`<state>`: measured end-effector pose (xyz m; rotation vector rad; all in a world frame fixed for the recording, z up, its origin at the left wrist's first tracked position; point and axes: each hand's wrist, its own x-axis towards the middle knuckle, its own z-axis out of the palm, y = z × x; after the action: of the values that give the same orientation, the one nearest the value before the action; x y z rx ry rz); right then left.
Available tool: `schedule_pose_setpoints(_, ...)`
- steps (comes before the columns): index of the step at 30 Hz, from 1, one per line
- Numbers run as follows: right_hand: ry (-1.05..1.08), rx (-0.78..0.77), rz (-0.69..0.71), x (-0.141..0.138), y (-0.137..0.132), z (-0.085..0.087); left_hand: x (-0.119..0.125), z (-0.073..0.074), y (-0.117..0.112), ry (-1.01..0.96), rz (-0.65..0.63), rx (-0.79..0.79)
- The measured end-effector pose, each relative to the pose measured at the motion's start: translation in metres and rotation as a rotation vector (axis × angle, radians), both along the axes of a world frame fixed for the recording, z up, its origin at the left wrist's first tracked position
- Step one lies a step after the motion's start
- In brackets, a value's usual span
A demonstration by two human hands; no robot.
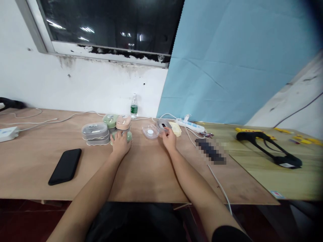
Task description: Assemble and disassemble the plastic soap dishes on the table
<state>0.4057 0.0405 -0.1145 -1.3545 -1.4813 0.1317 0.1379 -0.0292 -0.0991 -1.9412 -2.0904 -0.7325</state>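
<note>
My left hand (pixel 121 144) is closed over a small green lidded container (pixel 129 136), its fingers bent across the top. Directly behind it stand a green container (pixel 110 120) and a pink one (pixel 123 122), and to its left are grey oval containers (pixel 95 131) stacked with a clear lid. My right hand (pixel 169 138) pinches the near edge of a grey lid (pixel 161 123) with thumb and fingertips. Just left of those fingers sits a clear plastic container (pixel 150 131) with a white round label. A pale yellow lid-like piece (pixel 176 128) lies partly behind the right hand.
A black phone (pixel 65 166) lies at the left front. By the wall are a water bottle (pixel 134 107) and a white power strip (pixel 190 125). A blurred dark object (pixel 210 151), a white cable and a black strap frame (pixel 267 148) are to the right.
</note>
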Motion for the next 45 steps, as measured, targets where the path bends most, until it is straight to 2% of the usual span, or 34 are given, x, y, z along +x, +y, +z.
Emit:
schedule_pose_setpoints(9, 0.147, -0.009, -0.177, 0.03, 0.01, -0.002, -0.002, -0.002, 0.002, -0.007, 0.043, -0.004)
schedule_pose_setpoints(18, 0.034, 0.095, -0.425, 0.048, 0.016, 0.0, -0.003, 0.0, 0.001, -0.021, 0.054, -0.03)
schedule_pose_setpoints(22, 0.016, -0.017, -0.499, 0.057, 0.017, -0.003, -0.004, -0.001, 0.001, -0.034, 0.046, -0.009)
schedule_pose_setpoints(28, 0.027, -0.269, -0.495, 0.063, 0.023, -0.011, -0.008, -0.003, 0.004, -0.029, 0.069, -0.02)
schedule_pose_setpoints(32, 0.023, -0.357, -0.449, 0.063, 0.027, -0.016, -0.01, -0.003, 0.005, -0.054, 0.095, -0.009)
schedule_pose_setpoints(38, -0.042, -0.34, -0.443, 0.066, 0.028, -0.022, -0.006, 0.0, 0.003, -0.079, 0.073, -0.006)
schedule_pose_setpoints(45, 0.041, -0.216, -0.464, 0.066, 0.03, -0.022, -0.004, -0.001, 0.004, -0.094, 0.049, -0.011)
